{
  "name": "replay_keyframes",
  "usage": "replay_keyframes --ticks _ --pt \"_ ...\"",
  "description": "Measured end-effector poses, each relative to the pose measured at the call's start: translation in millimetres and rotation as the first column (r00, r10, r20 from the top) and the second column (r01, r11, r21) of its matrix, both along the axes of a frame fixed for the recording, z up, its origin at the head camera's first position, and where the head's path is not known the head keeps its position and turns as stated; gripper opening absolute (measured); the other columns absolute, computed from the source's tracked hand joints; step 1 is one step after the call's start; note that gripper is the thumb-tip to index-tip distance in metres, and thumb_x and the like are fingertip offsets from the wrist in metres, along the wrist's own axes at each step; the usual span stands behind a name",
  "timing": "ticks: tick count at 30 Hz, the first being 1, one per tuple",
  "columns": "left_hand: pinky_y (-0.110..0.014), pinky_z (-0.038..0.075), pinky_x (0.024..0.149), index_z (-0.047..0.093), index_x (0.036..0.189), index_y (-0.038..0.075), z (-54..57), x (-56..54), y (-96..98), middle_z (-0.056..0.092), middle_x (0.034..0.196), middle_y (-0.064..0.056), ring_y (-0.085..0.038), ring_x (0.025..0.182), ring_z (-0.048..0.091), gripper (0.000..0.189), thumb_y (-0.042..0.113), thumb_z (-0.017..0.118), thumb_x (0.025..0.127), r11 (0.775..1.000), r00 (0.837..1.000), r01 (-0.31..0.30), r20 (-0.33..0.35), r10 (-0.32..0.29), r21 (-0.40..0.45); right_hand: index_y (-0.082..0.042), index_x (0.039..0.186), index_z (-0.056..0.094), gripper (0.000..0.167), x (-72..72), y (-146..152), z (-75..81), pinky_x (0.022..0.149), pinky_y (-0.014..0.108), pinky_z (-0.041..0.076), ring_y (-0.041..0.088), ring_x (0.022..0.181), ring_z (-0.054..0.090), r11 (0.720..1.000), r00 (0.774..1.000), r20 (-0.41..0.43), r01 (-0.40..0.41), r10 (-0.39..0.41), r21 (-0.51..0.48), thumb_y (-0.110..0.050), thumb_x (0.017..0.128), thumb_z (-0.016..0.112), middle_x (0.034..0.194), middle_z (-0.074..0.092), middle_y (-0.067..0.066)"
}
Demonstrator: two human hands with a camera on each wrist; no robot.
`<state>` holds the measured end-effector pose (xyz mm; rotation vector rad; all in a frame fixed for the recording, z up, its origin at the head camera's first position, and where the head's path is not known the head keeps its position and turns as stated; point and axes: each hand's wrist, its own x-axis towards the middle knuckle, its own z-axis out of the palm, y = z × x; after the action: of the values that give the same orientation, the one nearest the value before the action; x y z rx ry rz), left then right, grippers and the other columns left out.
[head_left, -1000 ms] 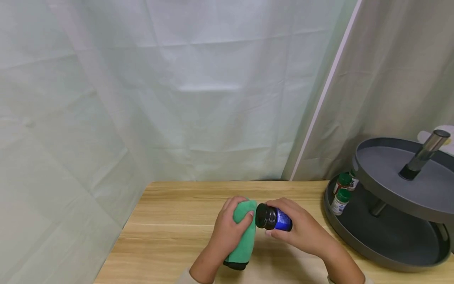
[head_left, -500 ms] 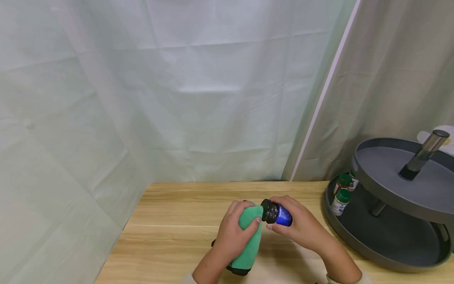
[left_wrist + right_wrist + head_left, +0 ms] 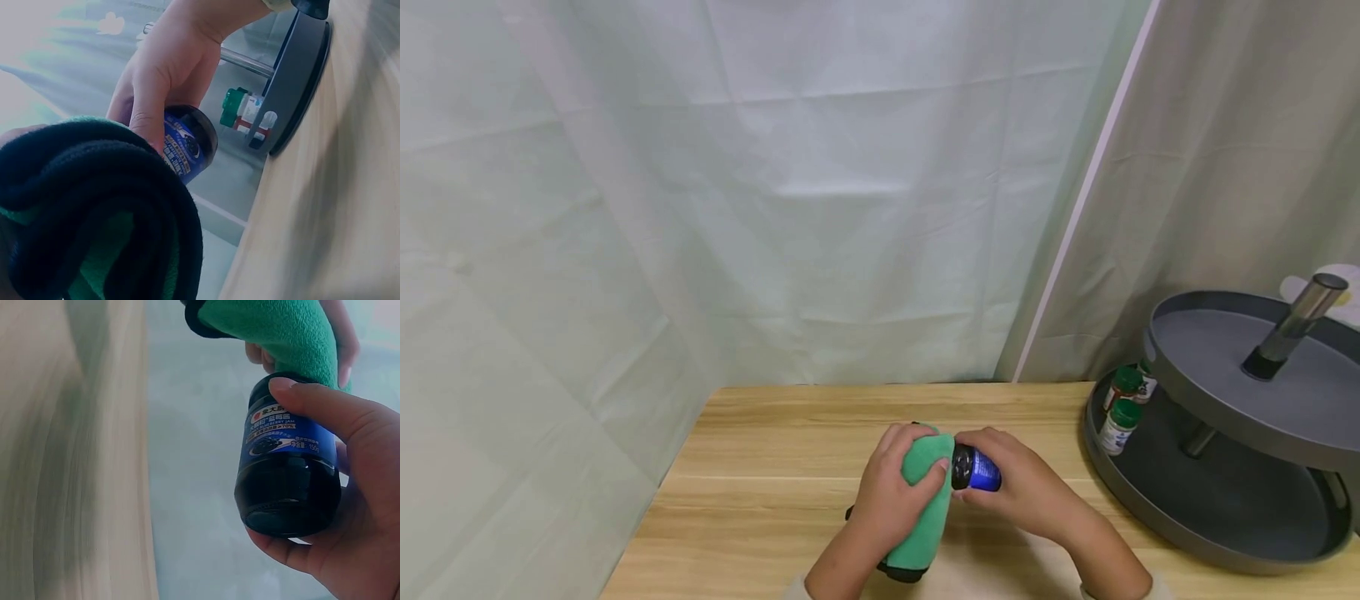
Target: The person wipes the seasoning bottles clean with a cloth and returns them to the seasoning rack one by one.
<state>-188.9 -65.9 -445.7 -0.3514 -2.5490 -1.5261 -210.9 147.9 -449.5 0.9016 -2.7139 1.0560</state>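
My left hand [image 3: 891, 487] grips a folded green cloth [image 3: 928, 521] with black edging, thumb on its near face. In the left wrist view the rolled dark end of the cloth [image 3: 169, 206] fills the lower left. My right hand [image 3: 1026, 483] holds a small jam jar [image 3: 985, 472] with a blue label, lying on its side, its lid end against the cloth. The right wrist view shows the blueberry jam jar [image 3: 287, 462] pinched between thumb and fingers, its lid end meeting the green cloth [image 3: 281, 331]. Both hands are over the wooden table.
At the right stands a two-tier grey round rack [image 3: 1195, 517] with a metal post [image 3: 1300, 321]. Several green-capped spice jars [image 3: 1120, 427] sit on its lower tier. A pale curtain [image 3: 850, 208] hangs behind the wooden table [image 3: 760, 467].
The left hand and cloth have shifted slightly right. The right hand has turned the jar and brought its lid end left, against the cloth.
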Motion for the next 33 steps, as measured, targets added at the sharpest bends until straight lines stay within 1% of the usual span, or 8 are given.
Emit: replay_keyframes --ticks 5,12,15,19,22,25,28,33 --pt "-0.027 0.05 0.074 0.062 0.12 0.034 1.8 -0.1 -1.9 0.056 0.111 0.01 -0.013 0.094 0.056 0.029 0.04 0.071 0.093 1.0 1.0 -0.011 0.009 0.011 0.007 -0.032 0.132 0.059 0.056 3.8 -2 1.7 0.085 0.03 0.056 0.007 0.104 0.059 0.999 1.0 -0.012 -0.024 0.024 0.034 -0.034 0.082 0.085 0.118 0.062 -0.013" --pt "-0.028 0.05 0.076 0.062 0.122 0.03 2.0 -1.9 -4.8 0.058 0.115 0.01 -0.013 0.096 0.057 0.031 0.038 0.071 0.093 0.999 1.0 -0.019 -0.011 0.019 0.028 -0.035 0.131 0.059 0.06 10.6 -3 8.3 0.084 0.031 0.056 0.004 0.102 0.058 0.997 0.996 -0.079 -0.046 0.051 0.062 -0.035 0.078 0.088 0.116 0.061 -0.017" --pt "-0.028 0.051 0.076 0.062 0.121 0.034 1.4 -3.5 -6.7 0.058 0.114 0.011 -0.013 0.095 0.058 0.03 0.038 0.071 0.093 0.999 0.999 -0.034 -0.016 0.034 0.028 -0.038 0.13 0.058 0.06 13.2 -2 11.8 0.086 0.03 0.055 0.002 0.102 0.057 0.996 0.994 -0.076 -0.07 0.075 0.063 -0.04 0.078 0.087 0.117 0.06 -0.018" --pt "-0.029 0.051 0.078 0.06 0.121 0.036 1.3 -5.1 -8.9 0.058 0.115 0.012 -0.013 0.097 0.058 0.029 0.039 0.071 0.093 0.998 0.999 -0.037 -0.015 0.038 0.05 -0.041 0.131 0.056 0.057 16.0 1 17.5 0.085 0.029 0.055 0.0 0.102 0.057 0.994 0.994 -0.052 -0.093 0.095 0.05 -0.054 0.081 0.08 0.118 0.059 -0.02" --pt "-0.032 0.052 0.081 0.06 0.121 0.035 1.8 -6.0 -9.7 0.059 0.119 0.009 -0.015 0.101 0.059 0.03 0.039 0.07 0.094 0.995 1.0 -0.029 -0.006 0.03 0.095 -0.041 0.133 0.055 0.057 17.0 3 20.5 0.084 0.028 0.056 0.001 0.102 0.058 0.993 0.992 -0.038 -0.116 0.117 0.005 -0.054 0.082 0.078 0.119 0.059 -0.02" --pt "-0.034 0.053 0.08 0.059 0.123 0.032 2.8 -6.5 -10.1 0.06 0.121 0.003 -0.018 0.101 0.059 0.031 0.039 0.07 0.095 0.987 0.999 -0.021 0.03 0.016 0.157 -0.038 0.135 0.054 0.059 17.0 5 21.7 0.083 0.027 0.056 0.003 0.102 0.06 0.988 0.989 -0.018 -0.145 0.145 -0.058 -0.043 0.083 0.082 0.121 0.06 -0.017" --pt "-0.035 0.054 0.076 0.058 0.125 0.028 3.7 -6.6 -10.9 0.06 0.119 -0.006 -0.021 0.097 0.06 0.033 0.04 0.068 0.096 0.973 0.995 -0.011 0.1 -0.012 0.231 -0.036 0.137 0.054 0.06 16.8 7 22.4 0.081 0.026 0.056 0.004 0.102 0.061 0.979 0.986 0.008 -0.167 0.169 -0.112 -0.036 0.084 0.083 0.123 0.061 -0.014" --pt "-0.037 0.056 0.071 0.054 0.13 0.023 6.1 -6.3 -12.5 0.059 0.117 -0.015 -0.022 0.089 0.062 0.036 0.038 0.065 0.099 0.93 0.977 -0.002 0.2 -0.076 0.368 -0.034 0.138 0.053 0.058 17.2 8 24.4 0.082 0.026 0.057 0.006 0.102 0.063 0.967 0.981 0.03 -0.184 0.192 -0.174 -0.038 0.087 0.08 0.123 0.062 -0.011"
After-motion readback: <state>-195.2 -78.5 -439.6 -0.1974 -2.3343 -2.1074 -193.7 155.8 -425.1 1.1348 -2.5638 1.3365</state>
